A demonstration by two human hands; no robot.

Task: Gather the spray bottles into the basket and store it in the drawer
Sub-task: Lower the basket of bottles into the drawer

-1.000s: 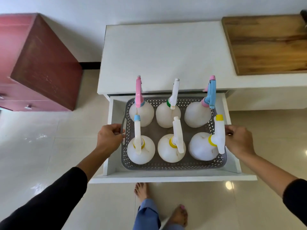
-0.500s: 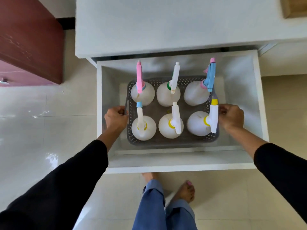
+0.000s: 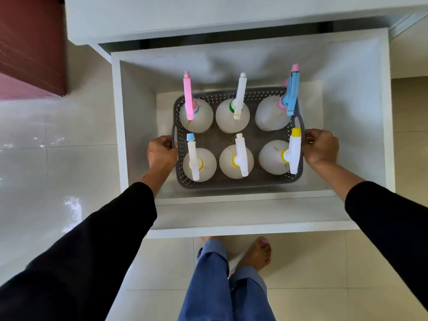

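Note:
A grey perforated basket (image 3: pixel 236 183) sits low inside the open white drawer (image 3: pixel 247 222), near its floor. It holds several white spray bottles upright in two rows, among them one with a pink trigger (image 3: pixel 188 98), one with a blue and pink trigger (image 3: pixel 292 93) and one with a yellow cap (image 3: pixel 295 149). My left hand (image 3: pixel 161 152) grips the basket's left handle. My right hand (image 3: pixel 320 147) grips the right handle. Both arms reach down into the drawer.
The white cabinet top (image 3: pixel 208 17) overhangs the drawer's back. A dark red cabinet (image 3: pixel 30 45) stands at the left on the glossy tiled floor (image 3: pixel 46 170). My bare feet and blue trouser legs (image 3: pixel 222 281) are just in front of the drawer's front panel.
The basket has gone down from the drawer's rim to deep inside it, both hands still on its handles. The camera has tilted and moved closer over the drawer.

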